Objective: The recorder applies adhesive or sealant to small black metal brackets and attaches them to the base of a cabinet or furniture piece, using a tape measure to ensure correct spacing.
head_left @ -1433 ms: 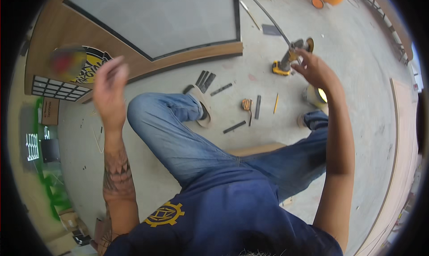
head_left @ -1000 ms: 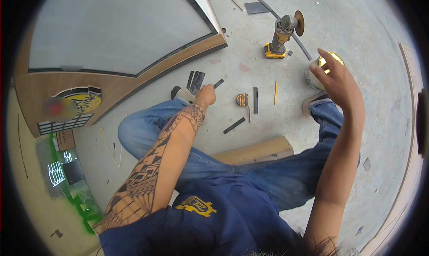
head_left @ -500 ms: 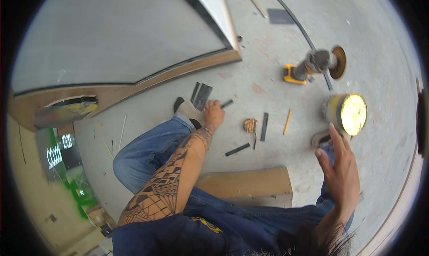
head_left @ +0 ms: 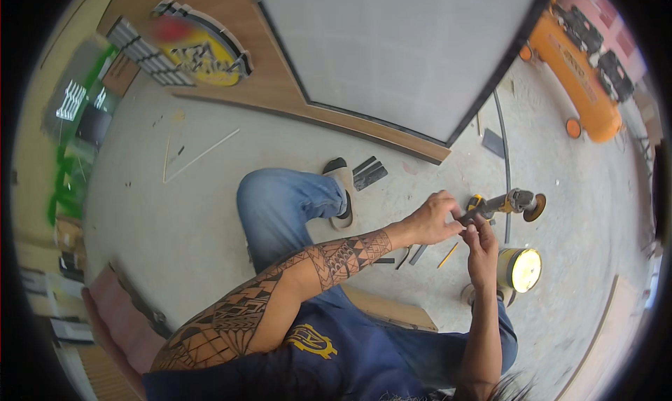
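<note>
My left hand (head_left: 435, 217) and my right hand (head_left: 481, 254) meet in front of me, above the floor, closed on a short dark strip (head_left: 472, 217) between their fingertips. Behind them a cordless angle grinder (head_left: 498, 203) with a yellow battery lies on the floor, its round disc to the right. A yellow pencil (head_left: 448, 255) and another dark strip (head_left: 418, 254) lie below my left wrist. Further left, by my shoe, several dark strips (head_left: 369, 173) lie together. A round tin (head_left: 525, 269) with a bright yellow end is right of my right hand.
A large framed panel (head_left: 378, 65) with a wooden border (head_left: 413, 140) spans the far side. An orange air compressor (head_left: 570, 72) stands at far right. A long dark strip (head_left: 504, 163) runs along the floor. Brown cardboard (head_left: 388, 310) lies between my legs.
My left hand has left the floor near the strips and come to my right hand, with a short dark strip now between them. The view has swung round, bringing the compressor into sight.
</note>
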`<act>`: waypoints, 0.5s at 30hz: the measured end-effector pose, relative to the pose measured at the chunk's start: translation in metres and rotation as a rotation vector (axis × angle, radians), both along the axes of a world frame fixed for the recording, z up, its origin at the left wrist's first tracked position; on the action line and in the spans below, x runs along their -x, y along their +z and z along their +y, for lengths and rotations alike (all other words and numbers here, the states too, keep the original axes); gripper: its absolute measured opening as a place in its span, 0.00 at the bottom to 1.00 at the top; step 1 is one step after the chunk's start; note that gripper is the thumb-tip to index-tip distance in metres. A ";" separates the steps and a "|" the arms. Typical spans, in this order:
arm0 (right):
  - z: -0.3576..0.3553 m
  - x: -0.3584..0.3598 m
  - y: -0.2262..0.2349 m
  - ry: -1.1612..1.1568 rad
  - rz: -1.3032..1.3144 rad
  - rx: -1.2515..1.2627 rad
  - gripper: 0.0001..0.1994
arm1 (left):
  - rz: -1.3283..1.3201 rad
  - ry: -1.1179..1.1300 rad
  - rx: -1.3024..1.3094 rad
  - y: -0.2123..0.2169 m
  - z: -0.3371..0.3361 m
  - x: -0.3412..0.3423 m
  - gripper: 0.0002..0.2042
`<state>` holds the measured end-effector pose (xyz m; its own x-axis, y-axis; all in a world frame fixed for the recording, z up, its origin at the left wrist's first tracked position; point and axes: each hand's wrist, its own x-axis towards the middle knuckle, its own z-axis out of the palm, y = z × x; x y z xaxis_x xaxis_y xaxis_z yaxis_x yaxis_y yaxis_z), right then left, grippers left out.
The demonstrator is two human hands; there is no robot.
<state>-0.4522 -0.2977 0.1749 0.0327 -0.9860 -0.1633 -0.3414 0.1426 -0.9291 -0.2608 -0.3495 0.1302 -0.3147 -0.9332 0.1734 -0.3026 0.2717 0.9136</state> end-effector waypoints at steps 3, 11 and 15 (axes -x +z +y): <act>0.006 -0.048 0.031 0.020 -0.474 0.036 0.21 | -0.059 -0.034 0.060 0.058 0.012 -0.036 0.13; 0.035 -0.133 0.074 -0.015 -0.707 0.075 0.15 | -0.222 0.031 0.095 0.143 0.064 -0.135 0.17; 0.034 -0.145 0.080 -0.017 -0.762 0.078 0.14 | 0.051 0.189 0.235 0.171 0.105 -0.180 0.16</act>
